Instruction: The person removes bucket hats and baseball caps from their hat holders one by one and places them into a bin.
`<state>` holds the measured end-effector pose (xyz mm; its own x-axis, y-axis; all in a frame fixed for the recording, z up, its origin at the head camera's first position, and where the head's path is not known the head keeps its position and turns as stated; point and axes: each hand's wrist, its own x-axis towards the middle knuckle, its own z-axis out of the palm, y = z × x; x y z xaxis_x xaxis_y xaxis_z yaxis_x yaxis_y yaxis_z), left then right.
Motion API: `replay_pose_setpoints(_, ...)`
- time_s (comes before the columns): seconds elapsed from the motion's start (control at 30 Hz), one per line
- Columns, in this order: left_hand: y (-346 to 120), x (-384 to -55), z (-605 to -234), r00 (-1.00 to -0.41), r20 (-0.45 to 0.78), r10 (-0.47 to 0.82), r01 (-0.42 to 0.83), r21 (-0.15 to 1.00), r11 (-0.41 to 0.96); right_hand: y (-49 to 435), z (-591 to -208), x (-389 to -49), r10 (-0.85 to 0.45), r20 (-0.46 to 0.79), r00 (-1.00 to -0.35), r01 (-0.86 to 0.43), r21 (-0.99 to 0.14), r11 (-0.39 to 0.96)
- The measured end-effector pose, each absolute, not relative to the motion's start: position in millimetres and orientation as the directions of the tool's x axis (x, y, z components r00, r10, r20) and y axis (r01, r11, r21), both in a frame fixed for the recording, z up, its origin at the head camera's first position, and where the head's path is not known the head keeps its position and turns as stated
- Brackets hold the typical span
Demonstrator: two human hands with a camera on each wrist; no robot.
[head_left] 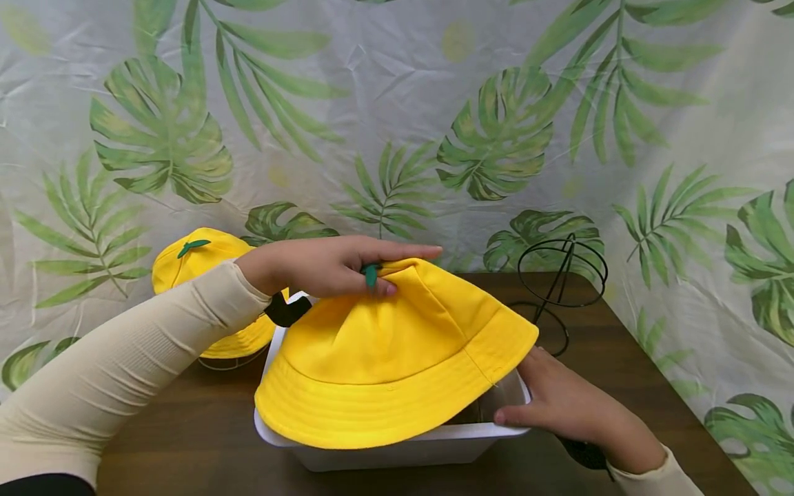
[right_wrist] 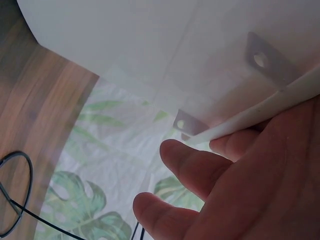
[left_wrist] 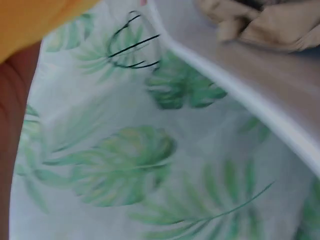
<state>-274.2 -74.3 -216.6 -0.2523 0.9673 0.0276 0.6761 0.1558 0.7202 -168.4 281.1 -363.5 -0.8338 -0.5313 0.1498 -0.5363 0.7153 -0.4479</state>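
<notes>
Pinching the crown of a yellow hat (head_left: 397, 358), the left hand (head_left: 335, 265) holds it over a white bin (head_left: 462, 432), whose right rim the right hand (head_left: 561, 399) grips. Blurred inside lies probably tan cloth (left_wrist: 280, 25); behind, a second hat (head_left: 214, 262) and a black wire stand (head_left: 566, 272).

Left hand (head_left: 338, 267) raised, pinching, right hand (head_left: 567, 399) lower

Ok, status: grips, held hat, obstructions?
Left grip holds yellow cloth bucket hat over white plastic bin. Right grip on bin rim. Black wire stand behind, apparently not blocking.
</notes>
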Motion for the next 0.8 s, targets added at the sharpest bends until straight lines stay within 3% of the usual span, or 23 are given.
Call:
replay_pose_setpoints(0.1,-71.1,-286.9,-231.4,-0.262,-0.019,0.965,0.609,0.773,0.181,282.3,-363.6,-167.9,-0.531,0.134,-0.836,-0.528,-0.458,0.715)
replay_pose_setpoints(0.17,-69.5,-294.4,-240.7,-0.301,-0.046,0.953,0.594,0.773,0.225,283.2,-363.4,-166.8,-0.527,0.115,-0.842,-0.517,-0.451,0.728)
replay_pose_setpoints(0.37,-69.4,-310.4,-257.8,-0.46,-0.094,0.883,0.647,0.646,0.405,284.5,-361.6,-164.4,-0.527,0.095,-0.845,-0.519,-0.386,0.762)
replay_pose_setpoints(0.6,-81.2,-316.9,-268.2,-0.508,-0.094,0.856,0.703,0.529,0.476,284.1,-363.4,-165.1,-0.517,0.082,-0.852,-0.504,-0.397,0.767)
replay_pose_setpoints(0.8,-92.6,-313.9,-262.3,-0.577,-0.088,0.812,0.581,0.654,0.484,285.2,-364.5,-165.8,-0.509,0.075,-0.857,-0.493,-0.407,0.769)
